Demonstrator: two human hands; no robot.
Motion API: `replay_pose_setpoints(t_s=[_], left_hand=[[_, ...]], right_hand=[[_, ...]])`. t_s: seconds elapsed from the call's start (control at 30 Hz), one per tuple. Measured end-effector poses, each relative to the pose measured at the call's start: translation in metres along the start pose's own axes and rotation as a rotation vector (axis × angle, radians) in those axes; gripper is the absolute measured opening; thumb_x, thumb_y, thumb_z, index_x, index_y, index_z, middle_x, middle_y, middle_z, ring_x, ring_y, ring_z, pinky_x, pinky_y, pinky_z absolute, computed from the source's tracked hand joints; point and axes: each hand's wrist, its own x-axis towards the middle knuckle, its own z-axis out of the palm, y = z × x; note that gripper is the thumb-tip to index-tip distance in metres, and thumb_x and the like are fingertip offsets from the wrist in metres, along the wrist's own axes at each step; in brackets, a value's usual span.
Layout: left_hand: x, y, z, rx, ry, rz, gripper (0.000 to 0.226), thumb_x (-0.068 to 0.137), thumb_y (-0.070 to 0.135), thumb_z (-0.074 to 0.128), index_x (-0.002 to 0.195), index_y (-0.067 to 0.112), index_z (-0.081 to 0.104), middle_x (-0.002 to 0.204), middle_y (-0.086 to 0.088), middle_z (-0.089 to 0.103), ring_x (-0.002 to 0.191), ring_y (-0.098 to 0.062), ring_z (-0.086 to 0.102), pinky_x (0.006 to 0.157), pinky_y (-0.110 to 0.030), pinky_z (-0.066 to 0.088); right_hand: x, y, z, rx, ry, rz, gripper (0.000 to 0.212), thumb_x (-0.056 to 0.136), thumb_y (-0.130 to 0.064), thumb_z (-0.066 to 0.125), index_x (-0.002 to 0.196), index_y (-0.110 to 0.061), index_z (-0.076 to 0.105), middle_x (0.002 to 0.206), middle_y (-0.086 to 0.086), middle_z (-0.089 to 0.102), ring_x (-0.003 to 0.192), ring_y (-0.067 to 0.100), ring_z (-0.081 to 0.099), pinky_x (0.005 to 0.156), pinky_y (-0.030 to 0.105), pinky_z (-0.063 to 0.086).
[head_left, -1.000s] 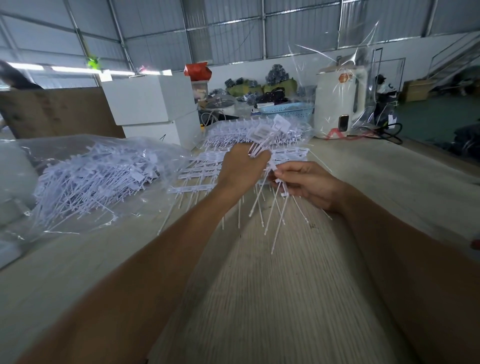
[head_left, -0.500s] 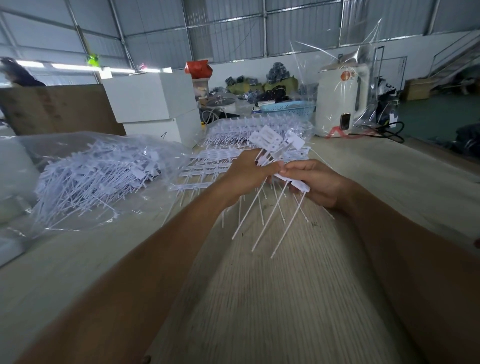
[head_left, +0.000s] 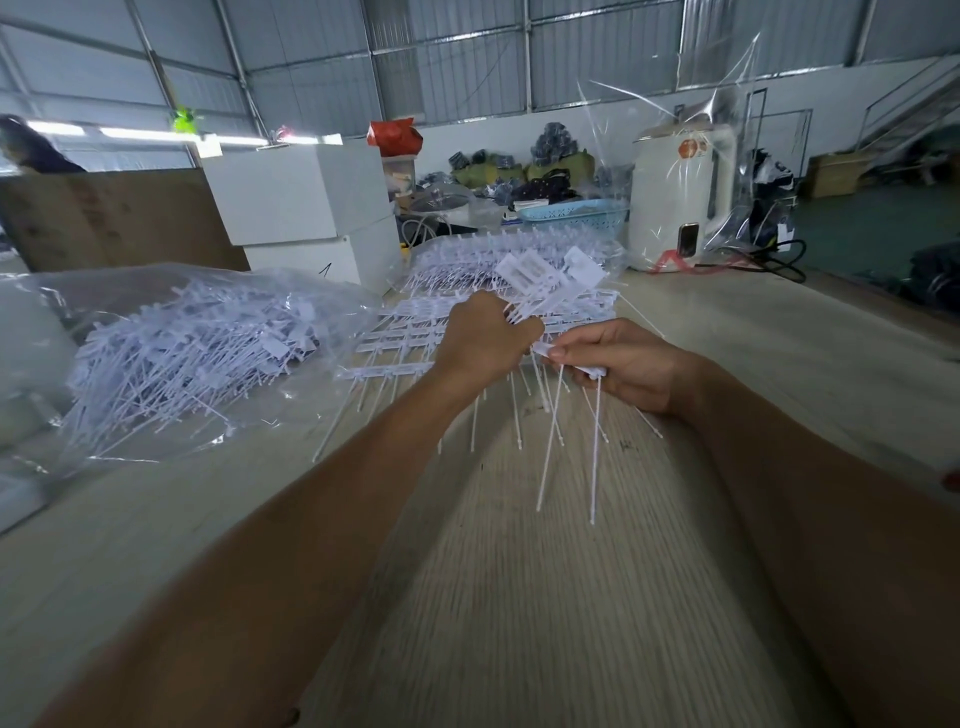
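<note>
My left hand grips a bundle of white plastic tag ties, their flat heads fanned above my fingers and their thin tails hanging below. Just right of it, my right hand pinches a short strip of joined ties by the heads; two long tails dangle from it over the table. Rows of joined tie strips lie flat on the table beyond my hands. A clear plastic bag at the left holds a heap of loose ties.
The light wooden table stretches toward me. White boxes stand stacked at the back left beside a brown board. A white appliance in clear wrap and a blue basket stand at the back.
My right hand has drawn a short strip of ties away from the bundle, rightward and slightly down. My left hand stays raised with the bundle.
</note>
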Motion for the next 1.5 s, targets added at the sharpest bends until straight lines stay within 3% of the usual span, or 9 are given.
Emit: replay_pose_setpoints(t_s=[0.17, 0.37, 0.57, 0.77, 1.0, 1.23, 1.37, 1.43, 1.5], left_hand=[[-0.001, 0.001, -0.002, -0.018, -0.05, -0.12, 0.02, 0.078, 0.023, 0.067, 0.064, 0.009, 0.066, 0.05, 0.004, 0.059, 0.046, -0.01, 0.053, 0.047, -0.022, 0.037], [-0.002, 0.004, -0.007, -0.088, -0.24, -0.271, 0.032, 0.085, 0.027, 0.065, 0.058, 0.011, 0.057, 0.034, 0.005, 0.045, 0.023, -0.007, 0.031, 0.033, -0.009, 0.019], [0.002, -0.001, -0.027, -0.163, -0.565, -0.284, 0.034, 0.086, 0.042, 0.073, 0.08, 0.013, 0.057, 0.049, 0.002, 0.053, 0.039, -0.009, 0.026, 0.04, -0.018, 0.02], [0.003, 0.002, -0.037, -0.098, -0.738, -0.241, 0.02, 0.089, 0.017, 0.071, 0.099, 0.013, 0.053, 0.084, -0.013, 0.076, 0.042, -0.009, 0.025, 0.04, -0.018, 0.019], [0.012, -0.006, -0.054, -0.051, -0.681, -0.221, 0.011, 0.095, 0.018, 0.068, 0.091, 0.016, 0.059, 0.056, -0.003, 0.053, 0.041, -0.009, 0.024, 0.042, -0.018, 0.018], [0.017, -0.012, -0.048, -0.069, -0.537, -0.155, 0.037, 0.099, 0.038, 0.06, 0.094, 0.002, 0.069, 0.053, 0.002, 0.061, 0.044, -0.009, 0.032, 0.039, -0.018, 0.025], [0.016, -0.013, -0.046, -0.144, -0.501, -0.188, 0.042, 0.101, 0.044, 0.054, 0.095, 0.005, 0.069, 0.076, -0.006, 0.076, 0.056, -0.012, 0.061, 0.049, -0.022, 0.05], [0.013, -0.013, -0.043, -0.26, -0.486, -0.239, 0.04, 0.102, 0.043, 0.051, 0.097, 0.005, 0.063, 0.068, -0.01, 0.072, 0.054, -0.019, 0.064, 0.053, -0.03, 0.055], [0.012, -0.011, -0.04, -0.321, -0.434, -0.268, 0.037, 0.103, 0.043, 0.049, 0.099, 0.007, 0.056, 0.049, -0.003, 0.054, 0.04, -0.016, 0.047, 0.047, -0.029, 0.05]], right_hand=[[0.001, 0.001, 0.001, -0.06, -0.007, -0.029, 0.022, 0.067, -0.021, 0.084, 0.087, -0.014, 0.082, 0.083, 0.004, 0.075, 0.073, 0.006, 0.067, 0.068, 0.016, 0.051], [0.002, 0.002, 0.004, -0.145, -0.03, -0.039, 0.027, 0.06, -0.028, 0.088, 0.085, -0.019, 0.082, 0.087, 0.004, 0.075, 0.08, 0.008, 0.067, 0.074, 0.017, 0.05], [0.001, 0.001, 0.004, -0.083, -0.046, -0.012, 0.009, 0.074, -0.021, 0.082, 0.082, -0.019, 0.081, 0.078, -0.007, 0.071, 0.068, 0.0, 0.061, 0.062, 0.016, 0.046], [0.001, -0.001, 0.006, -0.146, -0.011, 0.049, 0.026, 0.061, -0.032, 0.088, 0.084, -0.022, 0.082, 0.087, -0.005, 0.074, 0.08, 0.003, 0.063, 0.072, 0.018, 0.047], [-0.003, 0.0, 0.0, 0.047, 0.201, -0.002, 0.009, 0.087, 0.001, 0.068, 0.085, -0.006, 0.073, 0.075, 0.0, 0.07, 0.062, 0.006, 0.06, 0.06, 0.017, 0.05], [-0.006, -0.005, 0.005, 0.031, 0.2, 0.013, 0.009, 0.092, -0.001, 0.065, 0.089, -0.006, 0.072, 0.073, 0.0, 0.068, 0.063, 0.008, 0.056, 0.064, 0.019, 0.052], [-0.007, -0.007, 0.006, 0.029, 0.203, 0.018, 0.01, 0.09, -0.003, 0.066, 0.088, -0.008, 0.074, 0.076, 0.001, 0.068, 0.065, 0.008, 0.057, 0.067, 0.02, 0.054], [-0.007, -0.007, 0.006, 0.028, 0.202, 0.018, 0.01, 0.09, -0.003, 0.067, 0.087, -0.008, 0.074, 0.075, 0.0, 0.068, 0.065, 0.008, 0.057, 0.066, 0.02, 0.054], [-0.008, -0.008, 0.007, 0.031, 0.202, 0.02, 0.011, 0.09, -0.002, 0.066, 0.086, -0.008, 0.075, 0.075, 0.0, 0.068, 0.065, 0.008, 0.058, 0.066, 0.02, 0.054]])
